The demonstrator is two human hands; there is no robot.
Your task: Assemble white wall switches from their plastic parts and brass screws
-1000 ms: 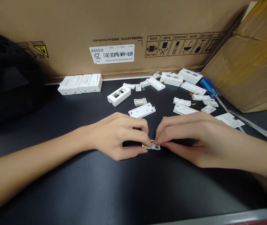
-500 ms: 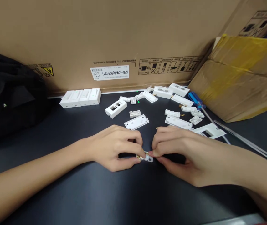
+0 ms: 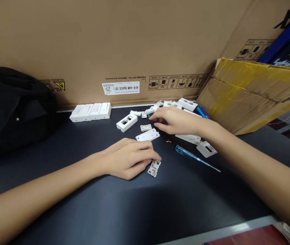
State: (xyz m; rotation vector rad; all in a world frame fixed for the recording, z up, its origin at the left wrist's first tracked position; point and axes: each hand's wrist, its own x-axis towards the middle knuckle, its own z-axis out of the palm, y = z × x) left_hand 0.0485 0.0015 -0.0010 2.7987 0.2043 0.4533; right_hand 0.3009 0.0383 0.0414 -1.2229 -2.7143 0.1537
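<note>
My left hand (image 3: 132,158) rests on the dark table, its fingertips touching the upper edge of a small white part with brass pieces (image 3: 154,168). My right hand (image 3: 171,119) hovers over the far parts, fingers apart, with nothing seen between them. Near its fingertips lie small white pieces (image 3: 144,114) and a ribbed white piece (image 3: 146,127). A flat white plate (image 3: 148,135) sits between the hands. A tiny brass piece (image 3: 168,141) lies right of that plate. The blue clear screwdriver (image 3: 188,153) lies further right, its shaft pointing to the lower right.
Four white housings (image 3: 90,112) stand in a row at the back left, and a frame-like housing (image 3: 126,123) lies beside them. A black bag (image 3: 14,112) is at the left. A large carton (image 3: 124,44) and a taped box (image 3: 252,95) bound the back and right.
My right hand has left the small brass-filled part and moved up to the far parts. The part is turned and more exposed under my left fingertips. A blue clear screwdriver now shows on the table.
</note>
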